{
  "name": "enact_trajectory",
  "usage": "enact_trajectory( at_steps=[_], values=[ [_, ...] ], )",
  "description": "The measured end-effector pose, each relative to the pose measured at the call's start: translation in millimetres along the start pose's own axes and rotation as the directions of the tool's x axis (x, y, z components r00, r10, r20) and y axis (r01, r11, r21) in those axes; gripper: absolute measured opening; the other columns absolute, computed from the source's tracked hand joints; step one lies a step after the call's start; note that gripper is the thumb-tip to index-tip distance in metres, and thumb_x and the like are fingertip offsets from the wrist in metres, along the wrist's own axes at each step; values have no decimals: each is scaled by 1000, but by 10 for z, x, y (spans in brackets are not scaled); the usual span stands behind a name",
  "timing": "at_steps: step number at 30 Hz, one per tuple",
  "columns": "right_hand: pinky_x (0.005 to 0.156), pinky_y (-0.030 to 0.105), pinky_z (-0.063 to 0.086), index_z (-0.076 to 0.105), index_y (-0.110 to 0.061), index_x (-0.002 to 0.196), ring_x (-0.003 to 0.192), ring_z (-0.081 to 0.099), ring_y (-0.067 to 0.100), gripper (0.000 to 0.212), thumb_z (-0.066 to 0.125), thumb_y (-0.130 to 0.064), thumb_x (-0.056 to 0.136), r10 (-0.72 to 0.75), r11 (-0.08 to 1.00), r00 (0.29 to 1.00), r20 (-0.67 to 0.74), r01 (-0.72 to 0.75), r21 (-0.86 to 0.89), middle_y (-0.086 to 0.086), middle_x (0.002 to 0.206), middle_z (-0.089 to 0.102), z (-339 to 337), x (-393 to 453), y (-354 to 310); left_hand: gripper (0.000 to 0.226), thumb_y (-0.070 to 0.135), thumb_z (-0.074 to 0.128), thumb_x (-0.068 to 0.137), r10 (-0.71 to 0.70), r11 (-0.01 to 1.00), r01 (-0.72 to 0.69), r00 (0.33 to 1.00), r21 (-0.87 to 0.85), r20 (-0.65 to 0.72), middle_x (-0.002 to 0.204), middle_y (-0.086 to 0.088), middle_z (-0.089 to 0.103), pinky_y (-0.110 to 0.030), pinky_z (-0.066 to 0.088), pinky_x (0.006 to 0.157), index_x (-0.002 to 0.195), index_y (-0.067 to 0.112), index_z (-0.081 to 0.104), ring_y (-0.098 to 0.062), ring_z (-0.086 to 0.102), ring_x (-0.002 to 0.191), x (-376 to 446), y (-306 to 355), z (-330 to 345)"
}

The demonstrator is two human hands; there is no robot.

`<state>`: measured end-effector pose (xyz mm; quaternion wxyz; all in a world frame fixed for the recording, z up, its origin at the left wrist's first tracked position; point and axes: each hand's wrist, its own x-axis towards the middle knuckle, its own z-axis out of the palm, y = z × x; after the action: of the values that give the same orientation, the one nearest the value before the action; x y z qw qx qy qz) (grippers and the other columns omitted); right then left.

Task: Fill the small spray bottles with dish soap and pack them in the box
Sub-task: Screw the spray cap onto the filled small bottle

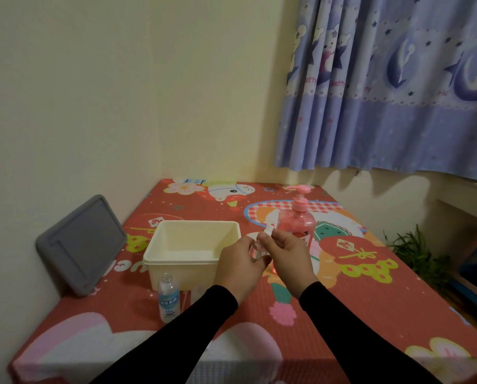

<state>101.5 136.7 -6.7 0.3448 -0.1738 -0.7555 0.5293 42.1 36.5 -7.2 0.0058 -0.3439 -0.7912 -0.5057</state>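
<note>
My left hand [238,263] grips a small clear spray bottle [257,249] above the table, just right of the cream plastic box [190,263]. My right hand [288,254] pinches the bottle's white spray cap [268,230] at the top. Nothing lies inside the box that I can see. Behind my hands stands a pink pump bottle of dish soap [298,220]. A clear bottle with a blue and white label [168,297] stands in front of the box. Another small clear bottle [198,293] stands beside it, partly hidden by my left forearm.
A grey lid [82,243] leans against the left wall. The table carries a red cartoon-print mat [370,300]. A blue curtain [384,84] hangs at the back right, and a green plant [414,250] sits past the table's right edge.
</note>
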Motion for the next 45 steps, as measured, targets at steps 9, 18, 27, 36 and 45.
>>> enact_trajectory(
  at_steps=[9,18,27,36,45],
  values=[
    [66,43,51,65,-13,83,69,65,20,33,55,-44,89,-10,988,987,163,35,-153,10,74,68,-30,-100,152,24,28,71,80,-128,990,131,990,-58,54,84,10,67,-16,43,60,102,24,62,-8,63,76,-140,-211,99],
    [92,19,42,61,-23,127,110,57,3,40,51,-44,94,49,925,989,141,9,-379,-8,126,63,-268,-216,457,20,32,51,86,-194,981,194,980,-8,46,78,0,69,-30,52,66,104,25,55,-18,66,73,-381,-419,285],
    [98,12,26,50,-23,137,130,44,10,48,47,-46,95,-21,731,964,265,196,-653,-4,142,49,-389,-326,633,11,20,54,87,-212,965,214,977,151,-35,87,-4,60,-28,35,69,96,15,49,-23,58,83,-469,-531,336],
    [99,16,28,44,-28,141,132,43,11,50,46,-47,95,8,728,960,281,187,-660,-4,145,44,-340,-367,650,30,19,58,88,-215,958,213,977,192,-10,105,-8,60,-23,34,75,115,10,49,-25,58,101,-489,-501,313],
    [105,22,30,46,-25,140,132,44,14,50,46,-47,95,-1,721,958,288,200,-663,-1,145,45,-328,-326,648,53,24,56,91,-34,950,88,983,300,-181,140,-3,44,-27,38,99,141,13,42,-21,47,125,-522,-291,-200]
  ],
)
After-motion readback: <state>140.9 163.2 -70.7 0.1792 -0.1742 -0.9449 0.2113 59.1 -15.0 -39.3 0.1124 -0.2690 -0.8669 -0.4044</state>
